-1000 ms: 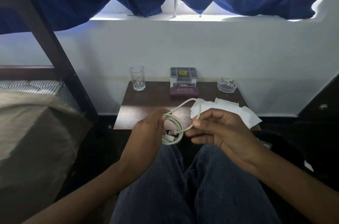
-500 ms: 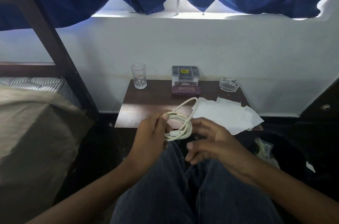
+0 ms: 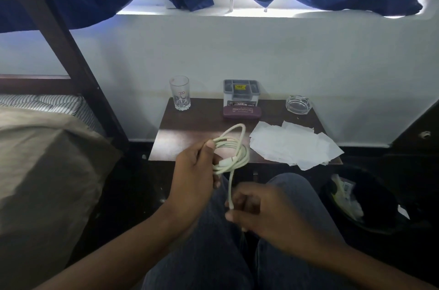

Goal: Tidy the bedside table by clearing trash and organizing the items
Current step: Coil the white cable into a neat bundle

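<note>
1. Over the person's lap, the right hand (image 3: 268,213) has its grip pinched on the loose end of a white cable (image 3: 234,152).
2. Just above, the left hand (image 3: 194,171) has its grip clamped on the cable's coiled loops, at the bench (image 3: 190,128) front edge.
3. On the bench's right side lie white paper sheets (image 3: 292,145), overhanging the front edge.
4. Beside the right knee, on the floor, sits a dark bin (image 3: 363,199) with trash inside.
5. Along the wall stand a glass (image 3: 179,92), a grey organizer (image 3: 241,91) with a maroon glasses case (image 3: 241,112) before it, and a glass ashtray (image 3: 298,104).
</note>
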{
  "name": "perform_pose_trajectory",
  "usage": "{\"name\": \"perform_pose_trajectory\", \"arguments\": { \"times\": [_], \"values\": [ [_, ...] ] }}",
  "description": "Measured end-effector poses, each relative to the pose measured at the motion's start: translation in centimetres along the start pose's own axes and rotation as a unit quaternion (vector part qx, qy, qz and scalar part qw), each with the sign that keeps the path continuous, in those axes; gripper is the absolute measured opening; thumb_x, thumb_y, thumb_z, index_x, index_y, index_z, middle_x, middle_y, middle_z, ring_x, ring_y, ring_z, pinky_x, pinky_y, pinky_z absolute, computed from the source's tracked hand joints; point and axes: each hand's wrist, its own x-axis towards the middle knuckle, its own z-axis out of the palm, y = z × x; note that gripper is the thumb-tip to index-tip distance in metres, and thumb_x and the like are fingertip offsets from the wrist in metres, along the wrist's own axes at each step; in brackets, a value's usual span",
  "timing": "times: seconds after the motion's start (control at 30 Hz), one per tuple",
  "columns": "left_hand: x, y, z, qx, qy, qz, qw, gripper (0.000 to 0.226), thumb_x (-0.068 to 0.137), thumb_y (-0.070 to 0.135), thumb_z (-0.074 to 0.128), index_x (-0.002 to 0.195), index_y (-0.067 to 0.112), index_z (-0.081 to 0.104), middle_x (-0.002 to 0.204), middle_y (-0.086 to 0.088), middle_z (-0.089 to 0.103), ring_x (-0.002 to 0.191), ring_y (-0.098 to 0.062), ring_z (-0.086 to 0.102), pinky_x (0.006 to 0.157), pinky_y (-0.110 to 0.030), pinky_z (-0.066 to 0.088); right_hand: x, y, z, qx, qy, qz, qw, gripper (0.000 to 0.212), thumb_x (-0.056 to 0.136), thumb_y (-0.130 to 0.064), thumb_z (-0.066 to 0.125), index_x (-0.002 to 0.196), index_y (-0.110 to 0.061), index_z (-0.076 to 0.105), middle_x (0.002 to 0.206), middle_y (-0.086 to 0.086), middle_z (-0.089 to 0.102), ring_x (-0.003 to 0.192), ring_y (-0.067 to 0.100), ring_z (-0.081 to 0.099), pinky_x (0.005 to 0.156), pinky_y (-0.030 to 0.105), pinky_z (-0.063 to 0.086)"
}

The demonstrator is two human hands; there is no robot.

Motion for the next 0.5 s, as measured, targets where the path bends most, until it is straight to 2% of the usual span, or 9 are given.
{"name": "perform_pose_trajectory", "arguments": {
  "times": [0.07, 0.13, 0.17, 0.27, 0.33, 0.43, 0.5],
  "values": [
    [0.1, 0.5, -0.2, -0.037, 0.013, -0.016, 0.999, 0.030, 0.100, 0.015, 0.038, 0.097, -0.001, 0.064, 0.048, 0.006, 0.049, 0.038, -0.004, 0.040, 0.040, -0.018, 0.037, -0.2, 0.9, 0.8, -0.083, -0.034, -0.013, 0.996, 0.014, 0.081, -0.025, 0.068, 0.072, -0.032, 0.059, 0.073, -0.011, 0.064, 0.066, 0.000, 0.059, 0.061, 0.016, 0.043],
    [0.6, 0.9, -0.8, -0.053, 0.035, -0.015, 0.998, 0.029, 0.100, 0.015, 0.039, 0.100, 0.001, 0.065, 0.054, 0.003, 0.053, 0.039, -0.003, 0.041, 0.039, -0.017, 0.037, -0.4, 1.3, 1.7, -0.136, -0.073, -0.019, 0.988, 0.004, 0.084, -0.028, 0.063, 0.084, -0.027, 0.060, 0.086, -0.009, 0.066, 0.076, 0.002, 0.061, 0.068, 0.018, 0.046],
    [1.0, 0.9, -1.1, -0.050, 0.048, -0.009, 0.998, 0.029, 0.100, 0.015, 0.039, 0.101, 0.003, 0.065, 0.056, 0.002, 0.056, 0.039, -0.003, 0.043, 0.038, -0.017, 0.038, -0.6, 1.2, 2.0, -0.142, -0.081, -0.021, 0.986, 0.005, 0.086, -0.028, 0.060, 0.088, -0.024, 0.060, 0.092, -0.007, 0.066, 0.081, 0.004, 0.061, 0.072, 0.020, 0.047],
    [2.0, 0.5, -1.9, -0.005, 0.094, 0.015, 0.995, 0.028, 0.100, 0.016, 0.039, 0.102, 0.008, 0.066, 0.056, 0.005, 0.058, 0.039, -0.002, 0.046, 0.039, -0.015, 0.040, -1.0, 0.6, 2.6, -0.145, -0.080, -0.034, 0.986, 0.013, 0.092, -0.025, 0.052, 0.099, -0.019, 0.061, 0.106, -0.008, 0.063, 0.094, 0.005, 0.059, 0.082, 0.022, 0.048],
    [2.6, 0.0, -2.1, 0.053, 0.123, 0.057, 0.989, 0.028, 0.100, 0.016, 0.037, 0.102, 0.010, 0.065, 0.056, 0.005, 0.056, 0.042, -0.004, 0.047, 0.039, -0.013, 0.039, -1.1, -0.1, 2.8, -0.167, -0.082, -0.047, 0.981, 0.023, 0.094, -0.022, 0.047, 0.115, -0.020, 0.056, 0.115, -0.009, 0.057, 0.101, 0.007, 0.055, 0.087, 0.024, 0.045],
    [3.3, -0.5, -2.4, 0.126, 0.152, 0.112, 0.974, 0.028, 0.100, 0.016, 0.036, 0.106, 0.012, 0.063, 0.062, 0.004, 0.053, 0.048, -0.009, 0.047, 0.041, -0.010, 0.039, -1.5, -0.7, 2.8, -0.190, -0.058, -0.055, 0.978, 0.048, 0.096, -0.021, 0.042, 0.141, -0.031, 0.031, 0.125, -0.010, 0.049, 0.107, 0.007, 0.051, 0.087, 0.021, 0.040],
    [3.7, -0.8, -2.7, 0.147, 0.162, 0.127, 0.967, 0.029, 0.100, 0.016, 0.036, 0.109, 0.010, 0.064, 0.063, 0.005, 0.053, 0.050, -0.009, 0.048, 0.043, -0.010, 0.039, -1.7, -1.2, 2.8, -0.170, -0.034, -0.049, 0.984, 0.061, 0.095, -0.022, 0.045, 0.144, -0.040, 0.014, 0.125, -0.011, 0.052, 0.101, 0.005, 0.054, 0.090, 0.023, 0.044]
  ]
}}
